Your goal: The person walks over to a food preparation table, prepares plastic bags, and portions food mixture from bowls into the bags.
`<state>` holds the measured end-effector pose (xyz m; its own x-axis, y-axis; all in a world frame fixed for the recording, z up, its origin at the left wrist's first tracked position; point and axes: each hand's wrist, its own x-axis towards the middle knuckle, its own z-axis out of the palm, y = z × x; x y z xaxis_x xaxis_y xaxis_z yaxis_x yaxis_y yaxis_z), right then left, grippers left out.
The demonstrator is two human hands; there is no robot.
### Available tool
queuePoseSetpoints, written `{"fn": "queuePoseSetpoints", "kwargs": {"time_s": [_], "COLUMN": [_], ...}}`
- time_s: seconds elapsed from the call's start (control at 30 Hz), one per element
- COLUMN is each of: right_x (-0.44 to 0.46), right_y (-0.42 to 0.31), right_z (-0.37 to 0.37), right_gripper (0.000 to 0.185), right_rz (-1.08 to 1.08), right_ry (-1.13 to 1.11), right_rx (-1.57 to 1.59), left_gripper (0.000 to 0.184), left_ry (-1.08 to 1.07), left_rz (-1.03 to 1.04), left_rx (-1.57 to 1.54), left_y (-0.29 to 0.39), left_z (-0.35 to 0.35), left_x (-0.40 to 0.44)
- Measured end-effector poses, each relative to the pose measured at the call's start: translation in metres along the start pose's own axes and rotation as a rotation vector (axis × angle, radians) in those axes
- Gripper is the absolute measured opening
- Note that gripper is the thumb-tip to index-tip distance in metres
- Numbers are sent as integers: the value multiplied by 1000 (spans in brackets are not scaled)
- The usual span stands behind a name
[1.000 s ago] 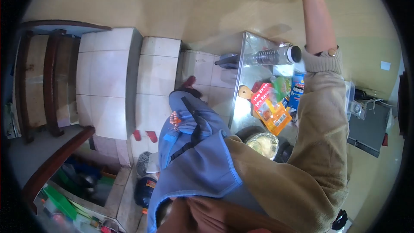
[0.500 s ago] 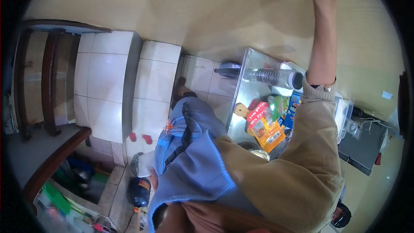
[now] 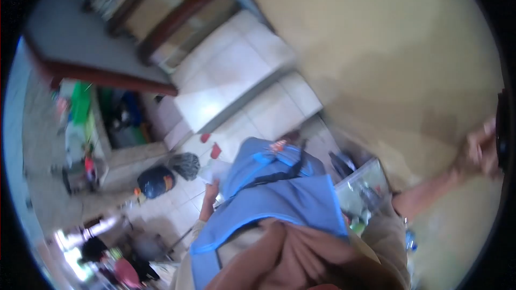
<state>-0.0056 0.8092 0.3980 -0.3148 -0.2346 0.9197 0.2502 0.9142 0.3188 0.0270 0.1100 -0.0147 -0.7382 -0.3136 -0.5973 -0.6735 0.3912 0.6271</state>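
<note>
Blue apron [image 3: 279, 198] covers wearer's front, seen from above, pic blurry. L hand [image 3: 210, 192], low at wearer's L side, is closed on a pale flat item [image 3: 216, 173] held above white floor tiles [image 3: 180, 197]. R arm reaches out along a tan wall [image 3: 398, 75]; R hand [image 3: 480, 150] is nr a dark object [image 3: 502, 129] at pic's far R edge. Can't tell if R fingers are open, closed or touching it. Metal table [image 3: 373, 172] w/ clear bottle [image 3: 370, 196] is nr R sleeve.
</note>
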Motion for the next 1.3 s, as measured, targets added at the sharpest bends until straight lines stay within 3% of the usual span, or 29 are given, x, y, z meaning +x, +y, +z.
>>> {"fn": "queuePoseSetpoints", "kwargs": {"time_s": [0.03,0.07,0.2,0.37,0.47,0.57,0.63,0.8,1.03,1.3], "right_x": [-4,-1,-13,-40,-59,-74,-83,-96,-105,-83], "right_y": [4,13,-17,-75,-111,-139,-150,-187,-232,-313], "right_z": [4,10,45,128,173,199,206,233,240,250], "right_gripper": [12,12,12,12,12,12,13,14,16,19], "right_rz": [-21,-74,34,201,271,329,363,397,395,319], "right_ry": [18,68,34,-142,-259,-375,-432,-587,-761,-909], "right_rx": [38,-46,33,186,263,297,319,364,426,521], "left_gripper": [57,61,50,50,48,46,41,38,37,43], "left_ry": [54,68,100,181,333,352,326,419,531,638], "left_rz": [-173,-195,-216,-382,-231,-359,-446,-348,-372,-566], "left_rx": [113,89,75,43,-125,-153,-217,-267,-325,-286], "left_y": [-12,-29,14,18,-30,-79,-74,-43,-31,-46], "left_z": [-2,-2,4,16,36,57,56,53,37,12], "left_x": [6,14,-15,-32,-28,-25,-35,-44,-51,-30]}}
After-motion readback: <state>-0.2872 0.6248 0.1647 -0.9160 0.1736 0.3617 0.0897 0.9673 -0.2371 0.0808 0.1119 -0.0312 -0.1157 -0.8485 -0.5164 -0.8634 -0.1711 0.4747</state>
